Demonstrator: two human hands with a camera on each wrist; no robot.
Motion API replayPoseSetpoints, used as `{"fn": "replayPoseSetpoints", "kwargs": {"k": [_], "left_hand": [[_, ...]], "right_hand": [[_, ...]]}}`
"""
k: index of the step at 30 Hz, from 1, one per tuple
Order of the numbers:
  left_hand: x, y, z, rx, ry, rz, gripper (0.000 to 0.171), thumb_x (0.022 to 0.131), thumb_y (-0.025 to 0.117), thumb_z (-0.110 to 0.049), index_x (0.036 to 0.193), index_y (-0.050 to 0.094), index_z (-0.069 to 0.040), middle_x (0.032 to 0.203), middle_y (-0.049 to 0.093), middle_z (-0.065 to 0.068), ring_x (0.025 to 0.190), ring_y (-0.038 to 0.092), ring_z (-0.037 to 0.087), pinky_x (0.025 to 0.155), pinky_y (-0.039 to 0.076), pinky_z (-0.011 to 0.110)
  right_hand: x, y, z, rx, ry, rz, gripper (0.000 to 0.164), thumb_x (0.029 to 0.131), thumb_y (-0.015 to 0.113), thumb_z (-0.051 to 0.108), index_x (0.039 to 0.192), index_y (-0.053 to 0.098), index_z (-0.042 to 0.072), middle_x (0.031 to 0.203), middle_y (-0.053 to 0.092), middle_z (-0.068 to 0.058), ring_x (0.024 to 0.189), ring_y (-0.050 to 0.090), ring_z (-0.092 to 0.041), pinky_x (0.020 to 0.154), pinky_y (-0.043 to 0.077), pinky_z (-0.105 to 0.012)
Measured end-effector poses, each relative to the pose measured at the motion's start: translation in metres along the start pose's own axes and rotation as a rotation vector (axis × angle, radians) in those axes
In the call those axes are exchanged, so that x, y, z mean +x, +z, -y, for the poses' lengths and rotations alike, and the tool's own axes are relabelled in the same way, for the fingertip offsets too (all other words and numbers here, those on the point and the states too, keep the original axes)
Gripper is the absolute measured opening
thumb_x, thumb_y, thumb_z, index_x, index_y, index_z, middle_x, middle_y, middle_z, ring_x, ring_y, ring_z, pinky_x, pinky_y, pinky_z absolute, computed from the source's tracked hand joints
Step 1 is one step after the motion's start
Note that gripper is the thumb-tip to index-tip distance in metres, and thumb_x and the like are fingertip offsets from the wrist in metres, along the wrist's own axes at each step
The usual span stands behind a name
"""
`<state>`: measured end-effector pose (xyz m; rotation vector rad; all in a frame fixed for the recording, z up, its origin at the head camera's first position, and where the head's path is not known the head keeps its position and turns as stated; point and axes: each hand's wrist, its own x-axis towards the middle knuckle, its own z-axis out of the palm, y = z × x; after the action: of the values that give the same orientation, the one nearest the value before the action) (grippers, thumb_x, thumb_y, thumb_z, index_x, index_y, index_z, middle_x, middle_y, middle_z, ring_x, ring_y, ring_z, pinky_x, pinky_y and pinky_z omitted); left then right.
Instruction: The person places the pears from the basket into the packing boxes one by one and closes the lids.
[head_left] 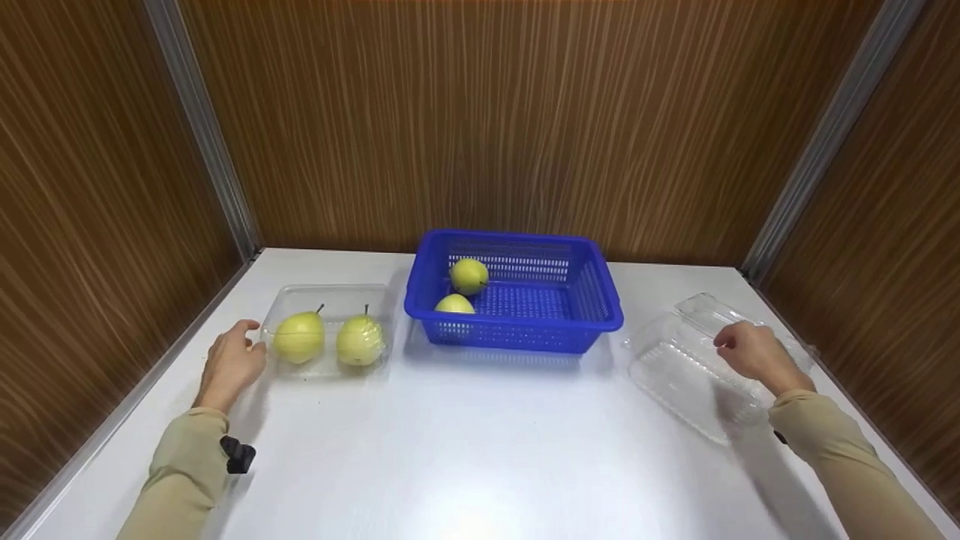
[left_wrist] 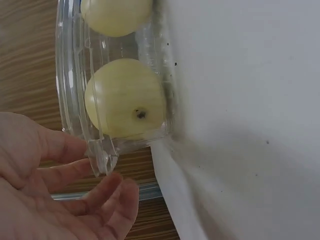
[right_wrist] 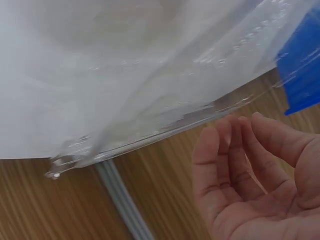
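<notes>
On the left of the table stands a closed clear plastic clamshell box (head_left: 337, 298) with two yellow-green pears (head_left: 298, 337) inside. My left hand (head_left: 234, 360) is at the box's left edge, fingers loosely bent around a corner tab (left_wrist: 103, 159) without a visible grip; fingertips seem to touch it. On the right lies another clear plastic clamshell box (head_left: 675, 367), opened out, with nothing seen inside. My right hand (head_left: 754, 356) hovers over it, fingers loosely curled toward the thumb and nothing visible between them.
A blue plastic basket (head_left: 517, 334) stands at the back middle, between the two boxes, with two pears (head_left: 469, 276) at its left side. Wood-patterned walls (head_left: 525, 120) enclose the white table (head_left: 480, 435) at the back and both sides.
</notes>
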<state>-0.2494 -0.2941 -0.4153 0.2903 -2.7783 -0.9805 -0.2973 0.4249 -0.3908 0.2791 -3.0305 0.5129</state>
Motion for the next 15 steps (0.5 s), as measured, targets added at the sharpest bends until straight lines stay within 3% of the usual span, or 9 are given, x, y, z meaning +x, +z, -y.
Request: {"fn": "replayPoseSetpoints", "kwargs": {"k": [5, 8, 15], "left_hand": [[-0.005, 0.009, -0.015, 0.057, 0.065, -0.218, 0.042, 0.095, 0.044, -0.009, 0.135, 0.05, 0.004, 0.126, 0.05, 0.034, 0.117, 0.044, 0.051, 0.092, 0.038, 0.064], [-0.008, 0.019, -0.025, 0.072, 0.127, -0.332, 0.037, 0.093, 0.05, -0.009, 0.128, 0.056, 0.003, 0.122, 0.053, 0.031, 0.115, 0.045, 0.049, 0.09, 0.036, 0.061], [-0.01, 0.047, -0.043, 0.161, 0.311, -0.493, 0.028, 0.087, 0.062, -0.007, 0.114, 0.064, 0.002, 0.11, 0.06, 0.027, 0.1, 0.053, 0.044, 0.083, 0.041, 0.055]], "right_hand": [[0.006, 0.0, -0.016, -0.018, 0.026, -0.013, 0.022, 0.088, 0.056, 0.002, 0.104, 0.064, -0.01, 0.091, 0.064, -0.027, 0.085, 0.06, -0.041, 0.074, 0.049, -0.056], [0.008, 0.001, -0.022, -0.026, 0.014, -0.016, 0.026, 0.087, 0.057, 0.002, 0.109, 0.061, -0.011, 0.096, 0.062, -0.032, 0.092, 0.059, -0.048, 0.079, 0.047, -0.06], [0.012, 0.002, -0.031, -0.045, -0.016, 0.17, 0.054, 0.086, 0.061, 0.003, 0.131, 0.039, -0.016, 0.122, 0.049, -0.046, 0.115, 0.047, -0.062, 0.095, 0.04, -0.068]]}}
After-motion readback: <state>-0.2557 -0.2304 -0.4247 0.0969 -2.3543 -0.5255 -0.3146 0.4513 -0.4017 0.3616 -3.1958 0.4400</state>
